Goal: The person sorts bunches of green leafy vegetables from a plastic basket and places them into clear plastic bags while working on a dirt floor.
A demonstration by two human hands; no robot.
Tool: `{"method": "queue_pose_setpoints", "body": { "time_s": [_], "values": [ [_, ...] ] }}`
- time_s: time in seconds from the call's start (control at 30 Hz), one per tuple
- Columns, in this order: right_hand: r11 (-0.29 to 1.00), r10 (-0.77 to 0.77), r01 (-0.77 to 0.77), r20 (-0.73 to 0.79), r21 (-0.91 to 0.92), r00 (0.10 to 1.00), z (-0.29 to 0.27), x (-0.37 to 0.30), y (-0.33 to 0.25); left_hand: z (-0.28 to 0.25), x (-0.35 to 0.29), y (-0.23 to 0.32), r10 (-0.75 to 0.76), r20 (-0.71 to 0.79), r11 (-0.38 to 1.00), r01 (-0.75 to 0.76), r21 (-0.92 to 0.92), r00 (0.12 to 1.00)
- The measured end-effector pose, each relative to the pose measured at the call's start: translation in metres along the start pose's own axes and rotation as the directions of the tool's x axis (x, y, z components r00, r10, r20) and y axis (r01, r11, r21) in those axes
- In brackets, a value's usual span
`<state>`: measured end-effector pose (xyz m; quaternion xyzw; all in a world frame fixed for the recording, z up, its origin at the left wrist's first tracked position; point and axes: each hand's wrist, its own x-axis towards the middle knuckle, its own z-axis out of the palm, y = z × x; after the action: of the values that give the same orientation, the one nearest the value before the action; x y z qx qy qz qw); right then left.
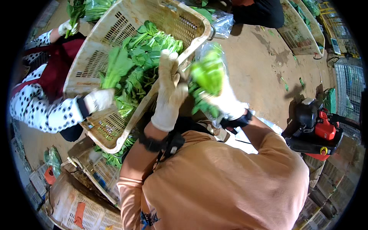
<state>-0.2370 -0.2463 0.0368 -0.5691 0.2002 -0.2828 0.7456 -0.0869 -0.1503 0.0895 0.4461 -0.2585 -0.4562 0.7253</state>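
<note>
My left hand (168, 92), in a whitish glove, is raised at the near rim of a large beige crate (99, 51). Its fingers stretch upward, apart, with nothing held in them. To its right, my right hand (228, 101), also gloved, grips a bunch of leafy greens (209, 74) that is smeared by motion. Clear plastic film (221, 51) shows around the bunch's upper end; whether it fully encloses the greens I cannot tell. Inside the crate lies a heap of loose leafy greens (143, 55) with pale stems.
At left, a co-worker's gloved hand (100, 100) reaches into the crate; the other (67, 27) holds greens. More crates stand at upper right (297, 38) and lower left (63, 195). A red and black machine (320, 128) sits at right on the brown floor (257, 57).
</note>
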Motion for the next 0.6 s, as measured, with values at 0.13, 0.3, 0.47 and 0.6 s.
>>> {"method": "queue_pose_setpoints", "body": {
  "time_s": [0.13,0.3,0.47,0.6],
  "values": [
    [0.968,0.095,-0.147,-0.248,-0.203,0.964,-0.113,-0.008,0.001,-0.031,0.022,-0.120,-0.497,0.315,0.598,0.056,0.800,0.809],
    [0.375,0.228,-0.021,0.070,-0.927,0.971,-0.143,0.017,0.009,-0.048,0.016,-0.216,-0.835,0.111,-0.079,-0.318,0.945,0.539],
    [-0.108,0.619,0.585,0.406,-0.804,0.673,-0.149,0.045,0.084,-0.087,0.004,-0.204,-0.541,-0.191,-0.044,0.199,0.979,0.819],
    [0.043,0.499,0.683,0.608,-0.729,0.618,-0.104,0.074,0.161,-0.084,-0.020,-0.175,-0.471,-0.001,0.376,0.202,0.905,0.882]
  ]
}}
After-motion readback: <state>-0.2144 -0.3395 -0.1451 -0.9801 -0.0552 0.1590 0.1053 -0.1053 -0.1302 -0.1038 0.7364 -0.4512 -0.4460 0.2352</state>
